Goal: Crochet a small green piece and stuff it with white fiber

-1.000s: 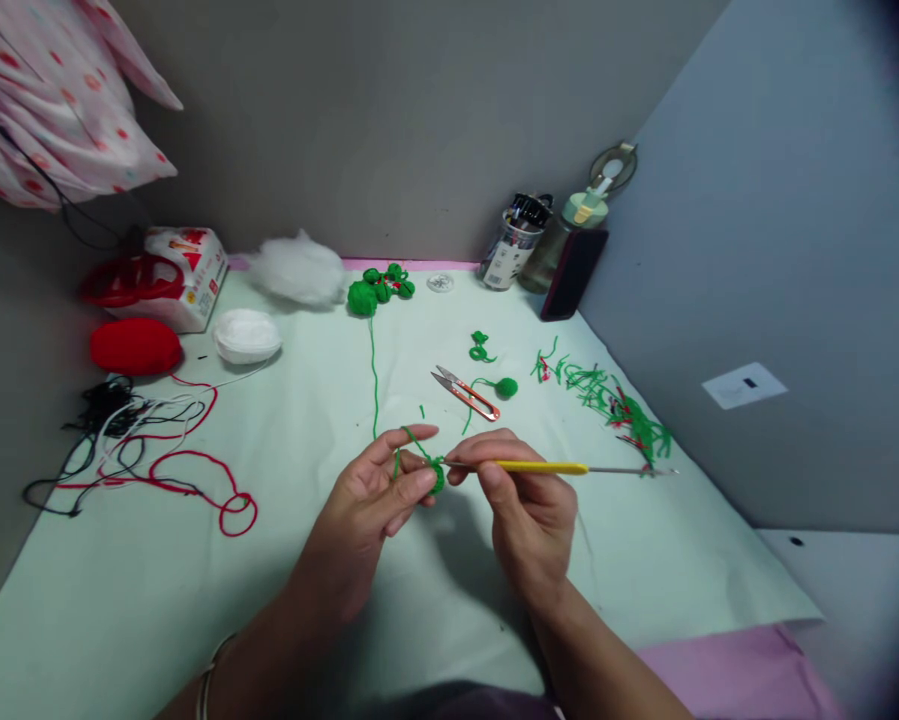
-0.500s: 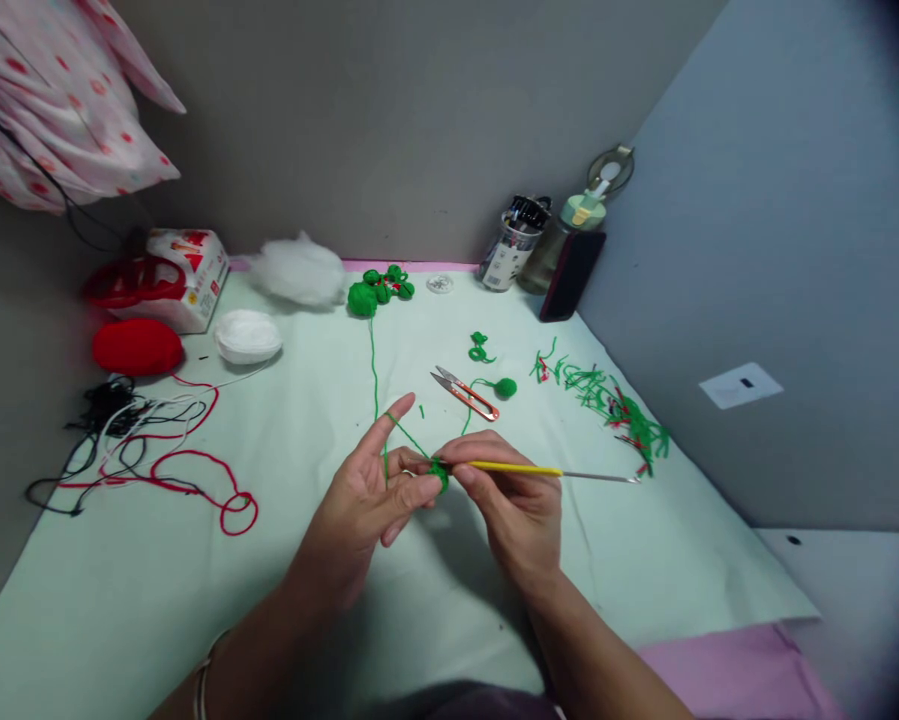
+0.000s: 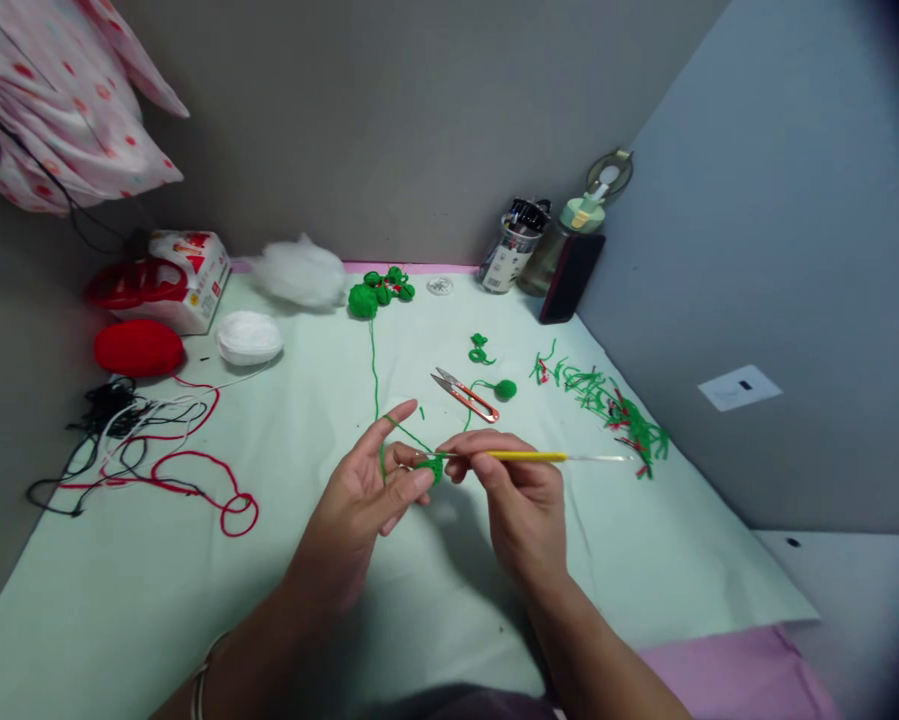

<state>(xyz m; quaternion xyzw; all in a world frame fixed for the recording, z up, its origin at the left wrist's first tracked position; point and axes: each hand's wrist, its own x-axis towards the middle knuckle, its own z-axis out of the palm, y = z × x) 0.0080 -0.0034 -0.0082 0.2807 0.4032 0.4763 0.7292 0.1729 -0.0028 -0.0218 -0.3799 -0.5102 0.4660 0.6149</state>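
Observation:
Between thumb and fingers, my left hand [image 3: 378, 485] pinches a small green crochet piece [image 3: 432, 467]. Green yarn [image 3: 375, 370] runs from a green yarn ball [image 3: 363, 301] at the back, over my raised left index finger and down to the piece. My right hand [image 3: 520, 485] is closed on a crochet hook [image 3: 528, 456] with a yellow grip; its left metal tip reaches the green piece, its other end points right. Beyond my hands lie orange thread snips [image 3: 468, 396], with a small round green piece [image 3: 504, 390] beside them, trailing a strand.
At left sit a red yarn ball [image 3: 138, 348], a white yarn ball [image 3: 249, 338] and tangled strands [image 3: 119, 420]. Stuffing [image 3: 299, 272] and finished green pieces [image 3: 389, 285] are at the back. A pen cup [image 3: 507, 252], bottle [image 3: 545, 255], phone [image 3: 572, 278] and yarn scraps [image 3: 606, 395] stand or lie right.
My right hand and the hook have shifted slightly right, and the hook lies more level. More of its left metal shaft shows. The left hand has barely moved.

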